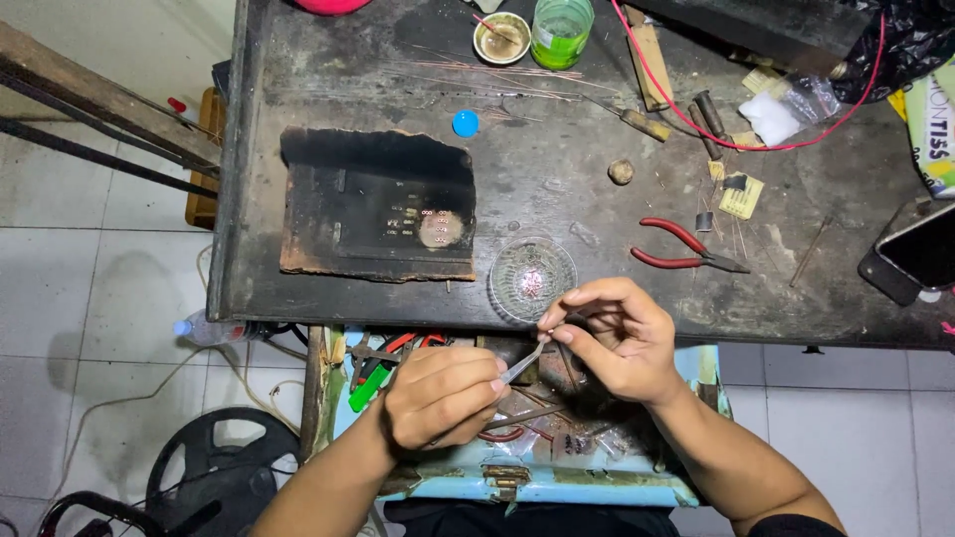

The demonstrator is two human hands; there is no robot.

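My left hand (443, 396) is closed around metal tweezers (524, 364), whose tips point up and right toward my right hand. My right hand (619, 338) pinches a tiny part between thumb and forefinger at the tweezer tips; the part is too small to make out. Both hands hover just in front of the dark workbench's (328, 89) front edge, over an open light-blue toolbox (587, 487). A small glass dish (532, 277) holding little reddish bits sits on the bench right above my hands.
A scorched board (373, 204) lies left of the dish, red-handled pliers (686, 249) to its right. Farther back: blue cap (465, 123), small bowl (501, 37), green bottle (560, 30), thin wire rods (487, 72), red cable (796, 144). A phone (915, 249) is at right. Tiled floor lies left.
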